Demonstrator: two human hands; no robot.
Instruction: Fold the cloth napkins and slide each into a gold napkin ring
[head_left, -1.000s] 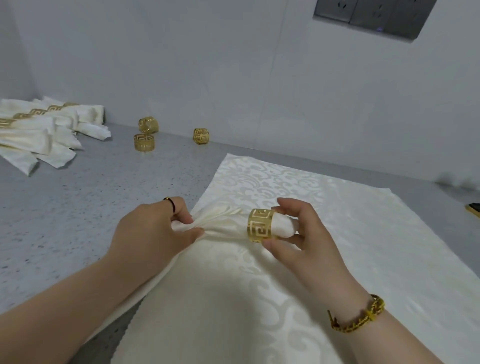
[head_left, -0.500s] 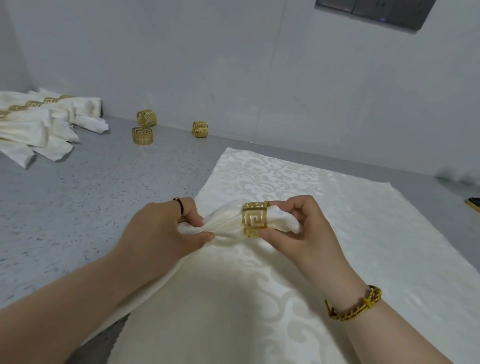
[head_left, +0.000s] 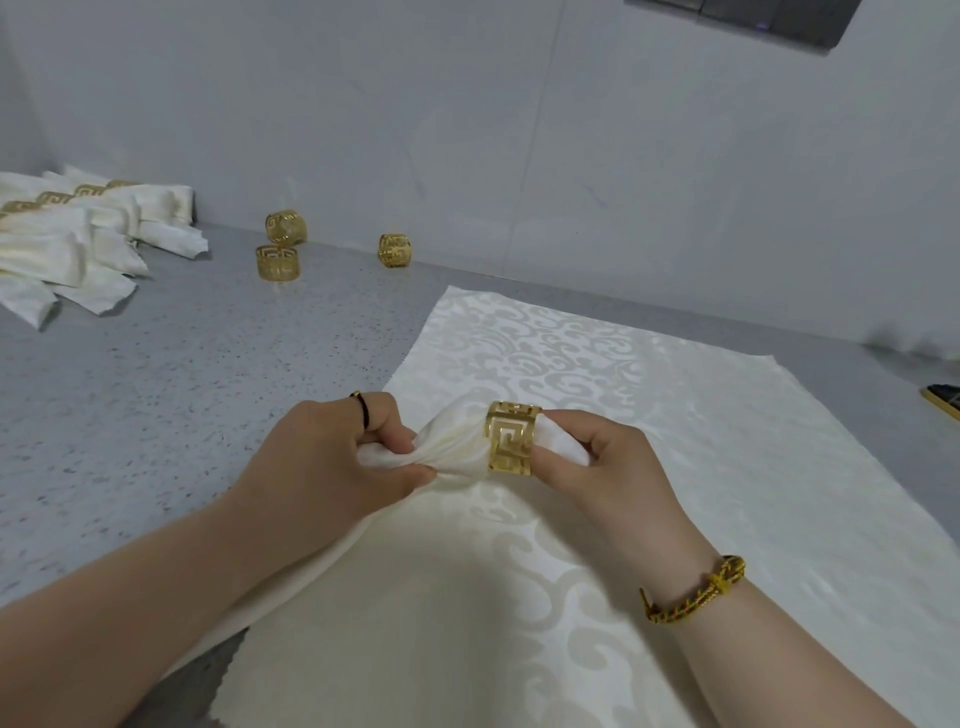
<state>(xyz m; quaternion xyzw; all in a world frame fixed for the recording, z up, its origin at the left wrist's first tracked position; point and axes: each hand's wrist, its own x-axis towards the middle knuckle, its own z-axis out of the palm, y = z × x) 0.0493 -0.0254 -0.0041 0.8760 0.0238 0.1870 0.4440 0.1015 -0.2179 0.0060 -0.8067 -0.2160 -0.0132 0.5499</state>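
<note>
Left hand (head_left: 332, 457): thumb and fingers pinch the gathered napkin (head_left: 452, 441). Right hand (head_left: 597, 467): thumb and forefinger pinch the gold ring (head_left: 510, 439), which sits around that napkin, and the napkin's tip pokes out against my curled fingers. Both are held over the middle of the spread cloth (head_left: 571, 338). Three spare rings (head_left: 278, 262) stand on the tabletop (head_left: 156, 389) beyond the spread cloth's far left corner. Finished napkins (head_left: 78, 244) lie farther left of it

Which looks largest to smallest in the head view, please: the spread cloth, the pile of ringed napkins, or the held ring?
1. spread cloth
2. pile of ringed napkins, farther away
3. held ring, smallest though nearer than the pile
</note>
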